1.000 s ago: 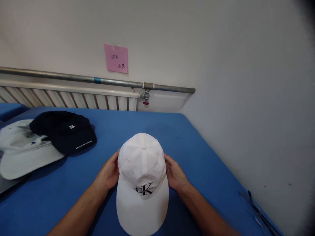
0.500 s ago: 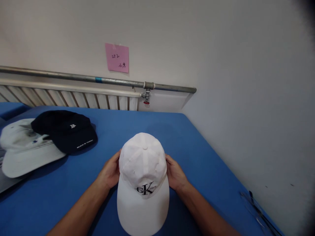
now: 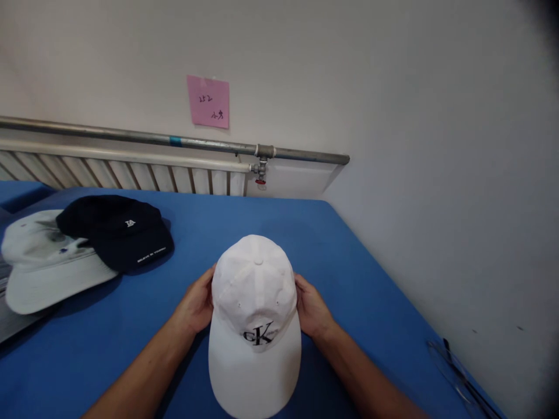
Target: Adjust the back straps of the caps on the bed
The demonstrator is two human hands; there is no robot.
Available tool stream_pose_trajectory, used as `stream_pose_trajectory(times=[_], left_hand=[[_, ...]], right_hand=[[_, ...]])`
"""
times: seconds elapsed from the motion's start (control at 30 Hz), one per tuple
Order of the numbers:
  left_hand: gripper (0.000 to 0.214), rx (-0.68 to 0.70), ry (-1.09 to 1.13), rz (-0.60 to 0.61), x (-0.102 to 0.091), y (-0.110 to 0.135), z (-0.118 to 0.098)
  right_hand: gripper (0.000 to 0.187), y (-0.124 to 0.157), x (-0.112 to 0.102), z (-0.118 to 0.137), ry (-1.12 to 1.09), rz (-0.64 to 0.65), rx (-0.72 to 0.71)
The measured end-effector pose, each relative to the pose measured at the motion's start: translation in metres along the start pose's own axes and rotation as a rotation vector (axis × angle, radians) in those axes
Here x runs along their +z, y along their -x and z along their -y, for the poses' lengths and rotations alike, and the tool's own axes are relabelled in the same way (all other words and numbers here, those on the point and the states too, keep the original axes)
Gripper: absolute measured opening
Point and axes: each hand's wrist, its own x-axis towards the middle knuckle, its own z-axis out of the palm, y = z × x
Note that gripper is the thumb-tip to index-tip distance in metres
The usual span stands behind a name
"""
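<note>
A white baseball cap (image 3: 255,302) with a black logo on its front sits on the blue table (image 3: 349,273), brim toward me. My left hand (image 3: 195,305) grips the cap's left side and my right hand (image 3: 311,309) grips its right side. The fingertips of both hands are hidden behind the crown.
At the left lie a black cap (image 3: 117,230) resting partly on a pale wide-brimmed hat (image 3: 39,270). A radiator (image 3: 131,174) and a metal pipe (image 3: 174,141) run along the back wall under a pink note (image 3: 208,101). A clear plastic item (image 3: 458,372) lies at the table's right edge.
None in the hands or the white cap; only the view has shifted very slightly.
</note>
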Motion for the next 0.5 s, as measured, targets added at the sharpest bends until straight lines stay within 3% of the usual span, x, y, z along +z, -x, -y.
stream_pose_trajectory(times=[0.5], left_hand=[[0.012,0.052,0.001,0.015,0.0014,-0.0007,0.0000]], right_hand=[[0.015,0.0018,0.0009,0.0018,-0.007,0.007,-0.018]])
